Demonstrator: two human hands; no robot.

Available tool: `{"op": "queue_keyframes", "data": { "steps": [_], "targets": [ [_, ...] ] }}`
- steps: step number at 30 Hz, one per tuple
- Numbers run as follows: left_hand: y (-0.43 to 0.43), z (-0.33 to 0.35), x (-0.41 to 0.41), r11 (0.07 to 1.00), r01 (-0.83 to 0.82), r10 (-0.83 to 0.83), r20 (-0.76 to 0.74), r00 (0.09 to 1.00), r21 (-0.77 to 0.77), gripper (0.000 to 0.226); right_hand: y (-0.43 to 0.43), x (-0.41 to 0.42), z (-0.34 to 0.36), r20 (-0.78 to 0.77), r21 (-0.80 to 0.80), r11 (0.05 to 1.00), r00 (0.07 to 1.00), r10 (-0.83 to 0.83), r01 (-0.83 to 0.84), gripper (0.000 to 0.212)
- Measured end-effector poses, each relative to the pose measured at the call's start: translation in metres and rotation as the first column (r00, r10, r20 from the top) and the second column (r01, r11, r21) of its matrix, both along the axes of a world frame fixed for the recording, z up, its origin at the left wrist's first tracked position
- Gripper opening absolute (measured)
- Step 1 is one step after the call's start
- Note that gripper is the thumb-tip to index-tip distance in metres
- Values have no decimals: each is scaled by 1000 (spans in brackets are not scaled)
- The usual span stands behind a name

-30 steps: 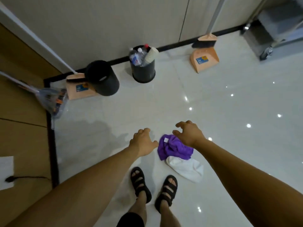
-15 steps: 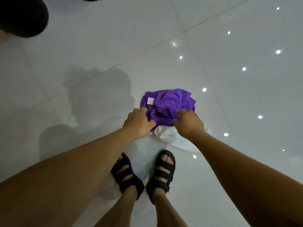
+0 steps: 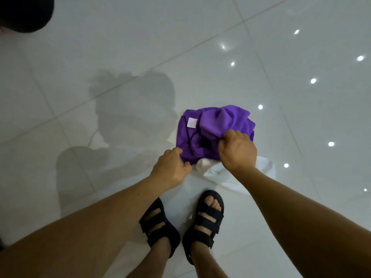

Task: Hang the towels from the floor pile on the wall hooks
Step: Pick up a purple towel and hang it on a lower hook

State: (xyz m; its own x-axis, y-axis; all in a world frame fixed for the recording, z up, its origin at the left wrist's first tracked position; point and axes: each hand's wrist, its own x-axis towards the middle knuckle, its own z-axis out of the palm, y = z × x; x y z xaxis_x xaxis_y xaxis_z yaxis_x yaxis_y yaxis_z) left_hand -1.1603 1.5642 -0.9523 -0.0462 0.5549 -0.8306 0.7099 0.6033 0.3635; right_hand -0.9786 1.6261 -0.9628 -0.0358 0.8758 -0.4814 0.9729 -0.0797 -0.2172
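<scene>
My right hand (image 3: 237, 150) clenches a fold of the crumpled purple cloth towel (image 3: 220, 121); my left hand (image 3: 170, 167) pinches its near hem, a white cloth towel (image 3: 224, 178) under both.

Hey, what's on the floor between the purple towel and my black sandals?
A crumpled white cloth towel, partly under the purple cloth towel, per the head view.

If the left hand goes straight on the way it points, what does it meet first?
The purple towel: the left hand points at its near left edge, fingertips right at it; contact is unclear. The white towel lies just beside that line.
</scene>
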Motion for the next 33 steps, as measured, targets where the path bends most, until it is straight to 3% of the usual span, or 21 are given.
{"op": "queue_keyframes", "data": {
  "steps": [3,7,11,14,17,19,21,24,25,27,29,31,33],
  "targets": [
    [10,50,-7,999,-22,23,-15,1000,28,63,10,-9,63,-234,53,993,968,-93,108,19],
    [37,144,-17,980,-113,104,64,993,164,58,30,-26,170,-572,-77,921,740,-355,382,12],
    [62,260,-26,953,-161,88,272,958,258,67,51,-49,294,-690,-25,924,662,-292,382,16],
    [70,346,-40,903,-218,105,301,948,370,57,69,-73,390,-789,-116,894,507,-347,432,20],
    [76,427,-60,875,-316,172,374,911,368,87,80,-100,482,-823,-288,864,354,-444,414,19],
    [77,477,-75,896,-290,145,395,907,335,99,86,-119,541,-827,-386,831,250,-504,401,22],
    [79,523,-89,897,-250,100,385,918,364,81,92,-139,598,-824,-507,790,76,-562,345,26],
    [83,584,-108,834,-372,186,429,884,407,22,100,-160,664,-841,-541,812,-144,-522,220,39],
    [84,603,-114,799,-454,245,477,844,394,14,104,-164,681,-871,-489,853,-155,-467,182,40],
    [84,645,-125,705,-631,351,614,707,323,12,105,-172,710,-930,-368,918,-51,-365,147,24],
    [84,687,-136,592,-762,383,741,551,261,21,102,-175,720,-941,-326,943,75,-331,74,38],
    [79,724,-147,523,-821,367,808,461,231,41,94,-179,726,-906,-412,899,173,-386,-150,57],
    [73,753,-158,490,-835,346,824,449,249,46,83,-180,736,-885,-452,815,294,-361,-363,60]
  ]
}}
